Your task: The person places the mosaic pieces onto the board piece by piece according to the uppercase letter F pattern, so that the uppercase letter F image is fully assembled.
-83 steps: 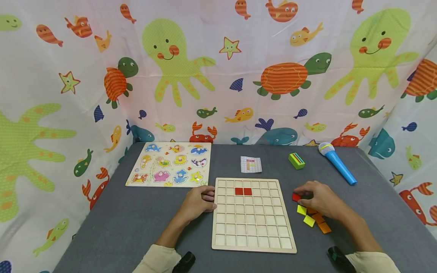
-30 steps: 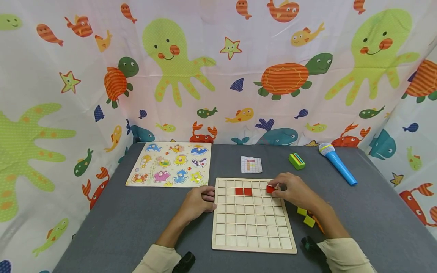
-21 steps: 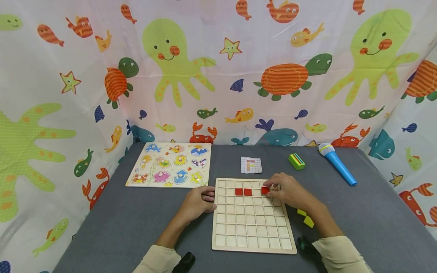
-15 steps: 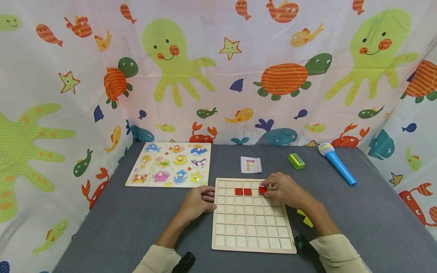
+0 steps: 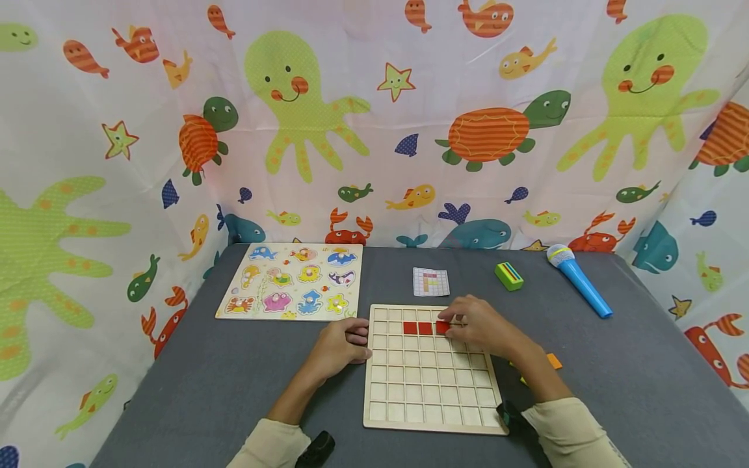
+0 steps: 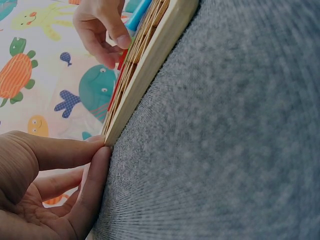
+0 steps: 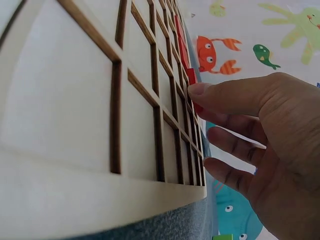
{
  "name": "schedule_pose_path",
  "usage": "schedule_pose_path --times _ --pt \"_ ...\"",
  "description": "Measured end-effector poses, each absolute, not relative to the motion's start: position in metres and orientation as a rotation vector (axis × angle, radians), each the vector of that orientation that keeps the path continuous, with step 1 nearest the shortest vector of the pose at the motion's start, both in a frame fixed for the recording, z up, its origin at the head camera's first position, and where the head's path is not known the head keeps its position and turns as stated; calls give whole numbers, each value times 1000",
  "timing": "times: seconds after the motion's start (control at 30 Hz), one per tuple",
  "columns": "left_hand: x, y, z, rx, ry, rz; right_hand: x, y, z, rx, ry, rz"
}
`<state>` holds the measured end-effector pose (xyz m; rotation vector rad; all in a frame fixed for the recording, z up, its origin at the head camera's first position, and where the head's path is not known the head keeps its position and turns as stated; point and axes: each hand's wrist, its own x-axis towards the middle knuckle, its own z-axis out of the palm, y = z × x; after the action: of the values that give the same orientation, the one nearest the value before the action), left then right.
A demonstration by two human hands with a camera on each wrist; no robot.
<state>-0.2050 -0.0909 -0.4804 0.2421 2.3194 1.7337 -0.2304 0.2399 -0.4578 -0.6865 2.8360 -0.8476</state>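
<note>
A wooden grid board (image 5: 435, 431) lies flat on the grey cloth, with two red square tiles (image 5: 418, 328) side by side in its second row from the top. My right hand (image 5: 481, 326) pinches a third red tile (image 5: 443, 327) just right of that pair, between thumb and fingers. In the right wrist view this tile (image 7: 191, 76) stands slightly above the grid; whether it sits in a cell I cannot tell. At the board's left edge my left hand (image 5: 336, 346) grips the rim, thumb and a finger meeting there in the left wrist view.
Loose orange (image 5: 553, 361) and yellow tiles lie under the right forearm, mostly hidden. Behind the board are a small grid card (image 5: 430, 283), a green striped block (image 5: 508, 276) and a blue toy microphone (image 5: 585, 286). A sea-animal puzzle board (image 5: 289, 282) lies at the back left.
My right hand has picked the red tile from the loose tiles at the right, then carried it left over the board toward the red pair. The left hand has stayed put.
</note>
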Motion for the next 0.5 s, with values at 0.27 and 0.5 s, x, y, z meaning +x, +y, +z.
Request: schedule_pose_path --times 0.27,0.5 --pt "-206 -90 -481 244 2307 1739 -232 239 -462 -690 2864 -817" --pt "-206 -90 -482 238 2312 1735 -231 237 -462 -686 2869 -827"
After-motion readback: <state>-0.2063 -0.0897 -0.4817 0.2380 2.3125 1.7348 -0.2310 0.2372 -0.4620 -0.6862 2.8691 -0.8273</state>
